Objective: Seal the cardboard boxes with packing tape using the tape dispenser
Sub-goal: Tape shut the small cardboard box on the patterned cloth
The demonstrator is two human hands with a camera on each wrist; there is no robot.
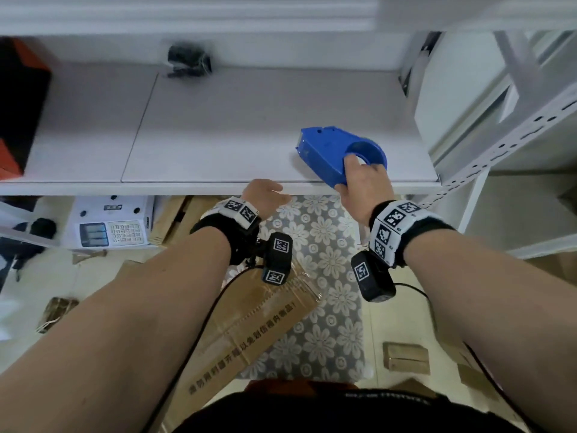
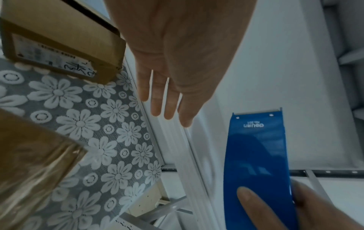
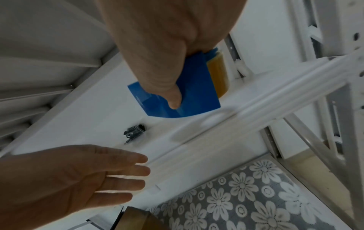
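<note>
A blue tape dispenser (image 1: 327,148) lies on the white shelf (image 1: 218,126) near its front right edge. My right hand (image 1: 362,176) grips its rear end, thumb on the blue side (image 3: 173,101), fingers through its round hole. A yellowish tape roll (image 3: 217,74) shows inside it. The dispenser's blue top (image 2: 256,152) carries white lettering. My left hand (image 1: 265,195) hovers open at the shelf's front edge, fingers straight (image 2: 167,99), holding nothing. A taped cardboard box (image 1: 246,326) with printed characters lies on the floor mat below my arms.
A black bundle (image 1: 187,60) sits at the shelf's back. A red-and-black box (image 1: 18,107) stands at the left end. White rack posts (image 1: 499,142) rise on the right. Below are a floral mat (image 1: 327,245), a white scale box (image 1: 112,226) and more cardboard boxes (image 2: 59,38).
</note>
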